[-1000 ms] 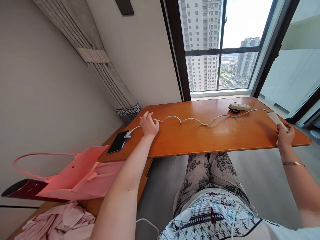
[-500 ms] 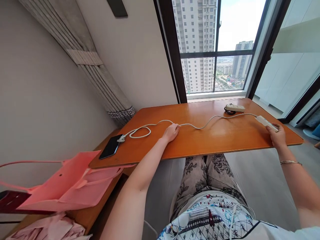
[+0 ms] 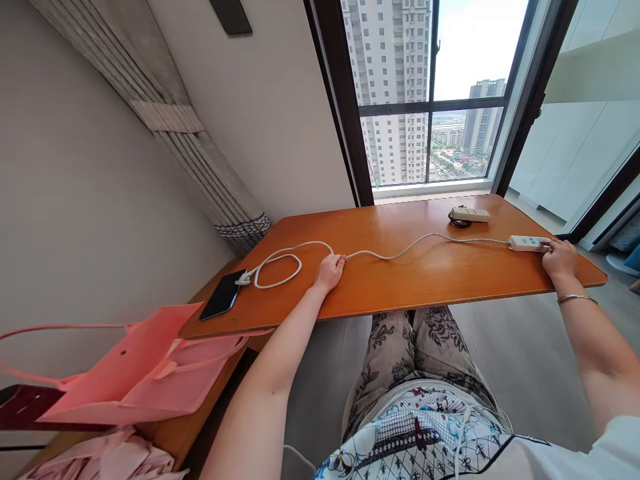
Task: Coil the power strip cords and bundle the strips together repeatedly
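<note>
My left hand (image 3: pixel 330 272) rests on the wooden tabletop, its fingers closed in a pinch on a white power cord (image 3: pixel 385 257). To the right, the cord runs in a shallow wave into a white power strip (image 3: pixel 524 243), which lies near the right side of the table with its sockets upward. My right hand (image 3: pixel 559 259) grips the right end of that strip. On the left, the cord makes a loose loop and ends in a white plug (image 3: pixel 243 279), lying on the edge of a black phone or small tablet (image 3: pixel 219 297).
A second, cream power strip (image 3: pixel 470 214) with a coiled black cord sits at the table's (image 3: pixel 400 287) back right. Beside the left end stands a pink bag (image 3: pixel 150 360) on a lower wooden surface. A window (image 3: pixel 430 107) and a gathered curtain (image 3: pixel 200 160) are behind.
The power strip has turned from slanted to nearly level, lying along the table. My right hand has shifted slightly up with it. My left hand has moved a little left, and the cord loop has widened.
</note>
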The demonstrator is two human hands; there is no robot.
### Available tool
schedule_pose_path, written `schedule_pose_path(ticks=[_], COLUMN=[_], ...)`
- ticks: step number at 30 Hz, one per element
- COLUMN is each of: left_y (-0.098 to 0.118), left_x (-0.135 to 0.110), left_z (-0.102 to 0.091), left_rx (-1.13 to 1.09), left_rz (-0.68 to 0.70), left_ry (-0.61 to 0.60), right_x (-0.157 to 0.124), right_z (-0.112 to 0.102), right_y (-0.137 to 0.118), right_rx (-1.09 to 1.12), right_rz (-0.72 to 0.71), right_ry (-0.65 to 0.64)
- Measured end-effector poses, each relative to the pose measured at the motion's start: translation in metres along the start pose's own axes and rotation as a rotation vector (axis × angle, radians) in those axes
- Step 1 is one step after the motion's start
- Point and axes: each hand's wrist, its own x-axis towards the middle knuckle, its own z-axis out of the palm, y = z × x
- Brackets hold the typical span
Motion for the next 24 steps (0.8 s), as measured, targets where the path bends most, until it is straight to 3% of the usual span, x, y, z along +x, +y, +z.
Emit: schedule_pose_path(ticks=[4,8,12,16,20,24], left_y=[0.002,0.004,0.007,0.01,0.012,0.012], left_x=[0.0,-0.003,-0.008,-0.012,-0.015,-0.016], left_z=[0.004,0.003,0.0,-0.002,-0.002,-0.002], left_rx=[-0.016,-0.017,0.003,0.02,0.013,0.033], left_rz=[-0.008,-0.01,-0.009,0.001,0.017,0.018], left_ry=[0.024,0.031,0.032,0.081,0.132,0.069], right_x=[0.001,0.0,0.005,0.016,0.027,0.033], right_z=[0.002,0.012,0.035,0.064,0.083,0.092], right_y=[-0.016,-0.066,-0.129,-0.178,-0.205,-0.215], right_rx=[0.016,0.116,0.195,0.14,0.062,-0.003], right_rz=[0.038,-0.124,-0.268,-0.264,-0.215,-0.203], right_ry=[0.09,0.103,-0.052,-0.287,-0.403,-0.473])
